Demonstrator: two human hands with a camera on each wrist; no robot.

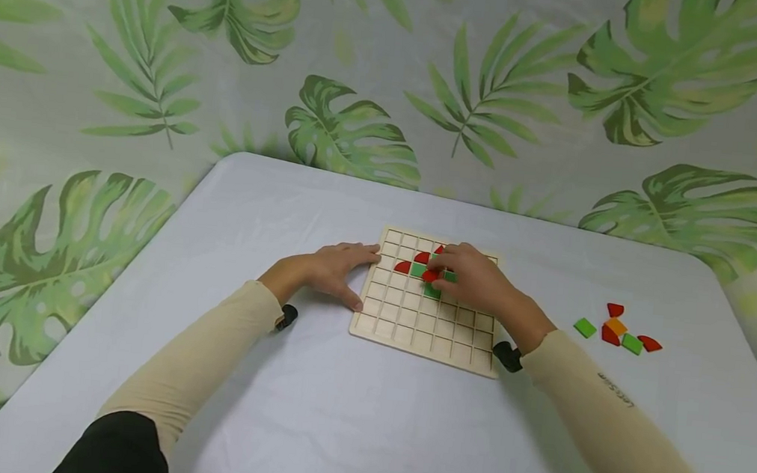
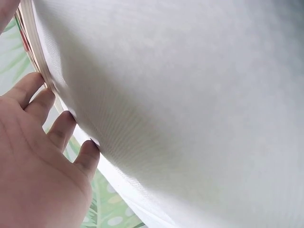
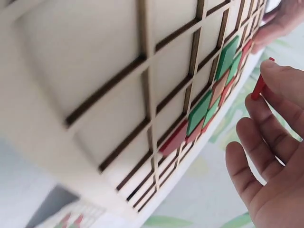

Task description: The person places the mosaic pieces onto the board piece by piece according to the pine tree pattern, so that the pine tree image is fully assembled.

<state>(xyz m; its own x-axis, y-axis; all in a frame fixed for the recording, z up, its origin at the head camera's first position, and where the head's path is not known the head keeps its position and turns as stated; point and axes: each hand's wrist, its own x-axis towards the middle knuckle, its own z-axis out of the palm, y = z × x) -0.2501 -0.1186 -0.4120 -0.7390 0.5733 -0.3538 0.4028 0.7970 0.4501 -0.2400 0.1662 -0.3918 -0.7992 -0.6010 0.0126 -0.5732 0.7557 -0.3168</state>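
Pinched between thumb and forefinger, a red tile is held by the right hand over a wooden grid board, at the twelve o'clock side of which green and red tiles sit. The left hand, fingers extended, touches the board's nine o'clock edge. Loose tiles lie well apart at three o'clock on a white table.

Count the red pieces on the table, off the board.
3, all right of the board: a far red piece beyond the orange piece, a near red piece just before it, and a rightmost red piece beside a green piece. The right sleeve may hide others.
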